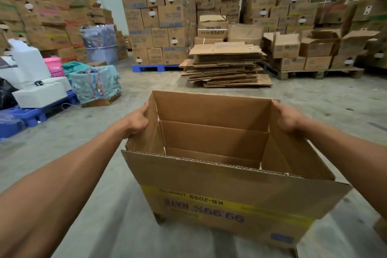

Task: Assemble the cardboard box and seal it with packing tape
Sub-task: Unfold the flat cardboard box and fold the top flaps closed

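Observation:
A brown cardboard box (222, 199) stands opened out in front of me, its top open and its printing upside down with a yellow band across the near side. Inside, folded flaps lie across the bottom. My left hand (137, 120) grips the top edge of the left side flap, fingers curled over it. On the opposite side, my right hand (288, 119) grips the top edge of the right flap. No packing tape is visible.
A pile of flattened cartons (226, 65) lies on the concrete floor straight ahead. Tall stacks of boxes on a blue pallet (155, 67) and a wooden pallet (314, 73) line the back. White foam blocks (39, 94) and a covered bundle (94, 84) sit at left.

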Tool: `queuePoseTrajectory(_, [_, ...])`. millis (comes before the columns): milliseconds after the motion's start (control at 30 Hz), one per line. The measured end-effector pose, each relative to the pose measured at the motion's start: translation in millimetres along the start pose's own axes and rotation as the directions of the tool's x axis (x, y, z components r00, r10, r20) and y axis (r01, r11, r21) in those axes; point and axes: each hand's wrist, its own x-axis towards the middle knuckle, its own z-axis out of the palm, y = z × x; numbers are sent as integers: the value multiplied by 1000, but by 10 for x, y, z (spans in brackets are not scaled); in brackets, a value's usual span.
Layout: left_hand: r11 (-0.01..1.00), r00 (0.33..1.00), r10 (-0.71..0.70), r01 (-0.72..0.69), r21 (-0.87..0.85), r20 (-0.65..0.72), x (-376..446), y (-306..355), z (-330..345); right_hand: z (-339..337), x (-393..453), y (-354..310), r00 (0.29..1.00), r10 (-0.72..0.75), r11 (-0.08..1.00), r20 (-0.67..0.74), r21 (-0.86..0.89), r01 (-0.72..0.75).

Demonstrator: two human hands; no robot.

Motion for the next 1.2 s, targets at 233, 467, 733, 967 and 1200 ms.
queuePoseTrajectory(233, [981,995,16,-34,189,97,129,172,62,38,364,184,971,239,966,-7,97,-238])
queuePoseTrajectory(467, [973,988,-29,-7,232,153,307,268,217,89,434,378,967,246,969,-66,20,-245])
queuePoseTrajectory(733, [973,984,-29,-12,-230,-174,286,145,288,70,-151,383,985,172,837,-20,530,-135])
queuePoseTrajectory(967, [903,994,-71,29,-429,-82,23,263,301,170,-702,103,980,76,813,186,557,-169])
queuePoseTrajectory(1200, [874,990,-116,138,-466,76,-192,227,250,338,-772,60,758,350,922,551,-57,-384])
